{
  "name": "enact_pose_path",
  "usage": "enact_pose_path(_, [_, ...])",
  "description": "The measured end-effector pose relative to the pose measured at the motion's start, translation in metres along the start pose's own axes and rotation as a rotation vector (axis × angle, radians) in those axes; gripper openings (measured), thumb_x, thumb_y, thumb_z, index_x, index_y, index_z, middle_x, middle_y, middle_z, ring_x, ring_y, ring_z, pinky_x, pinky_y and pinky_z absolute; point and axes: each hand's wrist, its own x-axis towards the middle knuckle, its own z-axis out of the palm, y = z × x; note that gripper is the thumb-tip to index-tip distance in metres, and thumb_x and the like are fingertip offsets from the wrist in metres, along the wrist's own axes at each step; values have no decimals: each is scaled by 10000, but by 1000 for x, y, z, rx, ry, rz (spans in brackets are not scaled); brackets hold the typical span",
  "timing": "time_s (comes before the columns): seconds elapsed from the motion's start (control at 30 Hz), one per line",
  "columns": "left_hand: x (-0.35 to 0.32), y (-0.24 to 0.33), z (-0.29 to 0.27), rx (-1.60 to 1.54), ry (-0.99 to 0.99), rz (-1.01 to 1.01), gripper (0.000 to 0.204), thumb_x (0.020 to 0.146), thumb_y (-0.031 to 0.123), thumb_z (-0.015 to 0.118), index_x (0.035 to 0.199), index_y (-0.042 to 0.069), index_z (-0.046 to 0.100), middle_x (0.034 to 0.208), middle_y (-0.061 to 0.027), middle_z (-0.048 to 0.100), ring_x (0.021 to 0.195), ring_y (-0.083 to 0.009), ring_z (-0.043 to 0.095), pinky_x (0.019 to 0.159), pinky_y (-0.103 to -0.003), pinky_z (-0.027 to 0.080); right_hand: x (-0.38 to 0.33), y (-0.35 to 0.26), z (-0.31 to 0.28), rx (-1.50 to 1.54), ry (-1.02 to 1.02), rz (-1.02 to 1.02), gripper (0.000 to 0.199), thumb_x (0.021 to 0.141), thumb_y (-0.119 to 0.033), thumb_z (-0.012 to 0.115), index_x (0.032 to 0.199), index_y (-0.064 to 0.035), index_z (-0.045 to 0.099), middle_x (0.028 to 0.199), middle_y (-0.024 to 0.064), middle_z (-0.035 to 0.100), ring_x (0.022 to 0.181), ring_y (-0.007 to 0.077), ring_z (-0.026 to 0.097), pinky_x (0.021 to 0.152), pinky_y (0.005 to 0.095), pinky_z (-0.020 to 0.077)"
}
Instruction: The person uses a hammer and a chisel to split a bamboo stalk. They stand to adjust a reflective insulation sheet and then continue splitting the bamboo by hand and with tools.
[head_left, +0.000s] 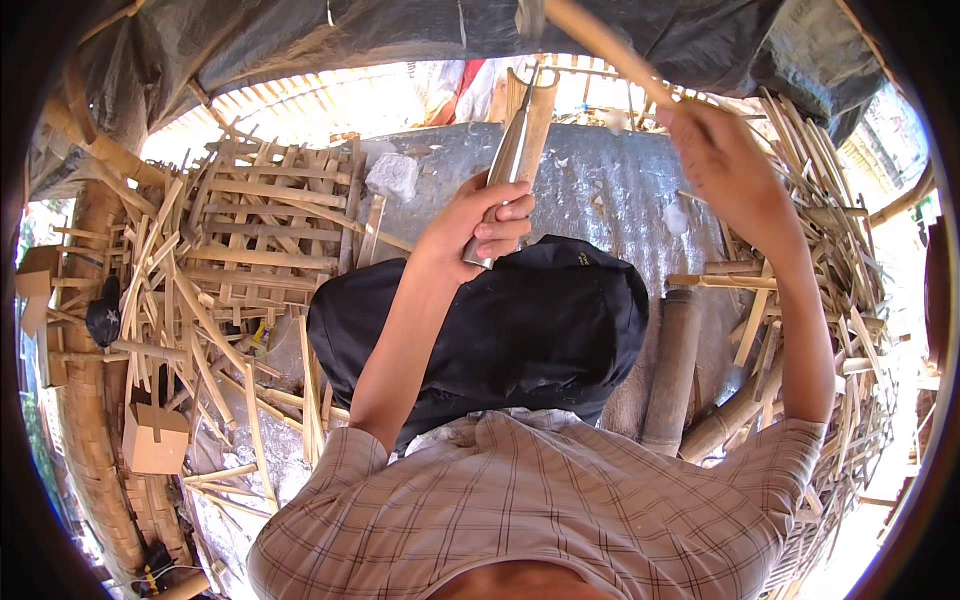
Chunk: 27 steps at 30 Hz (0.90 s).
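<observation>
My left hand [475,225] is wrapped round a knife [513,150] with a shiny metal blade, whose thin end points away from me. Right beside the blade stands a piece of split bamboo [541,115] with a curved, hollow upper end; the tip lies at or over that end, though whether it cuts in I cannot tell. Up on the right, my right hand [728,165] grips the wooden handle of a hammer [610,52]. The hammer's head, blurred at the top edge, hangs beyond the bamboo's upper end, apart from the knife.
Stacked bamboo strips [270,215] lie on the left, and more strips [830,270] pile up on the right. A thick bamboo pole [670,370] rests beside my right leg. Ahead are a grey sheet [630,190] and a whitish lump [392,177]. A small cardboard box [155,438] sits at left.
</observation>
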Motion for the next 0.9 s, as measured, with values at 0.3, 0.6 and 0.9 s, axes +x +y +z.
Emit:
enact_pose_path(0.3, [1,-6,-10,-48,-41,-74,129,1020,103,584,971,89,465,695,41,409,445,9,341,324,-171,256,-37,7,30,-97,-110,-23,361,1060,-261,585,883,52,554,581,111,418,534,119,426,516,391,362])
enact_pose_path(0.6, [-3,-6,-6,-6,24,-20,190,1047,153,562,890,102,466,680,58,383,429,22,324,314,-153,260,-40,30,59,89,193,-159,341,1077,-268,546,877,7,552,624,53,477,510,172,435,487,368,343])
enact_pose_path(0.9, [-14,3,-28,37,71,-20,147,1050,177,569,953,112,480,671,66,371,428,24,304,319,-145,234,-34,10,37,237,169,10,298,1063,-261,558,1004,29,580,605,181,512,536,365,386,516,437,372])
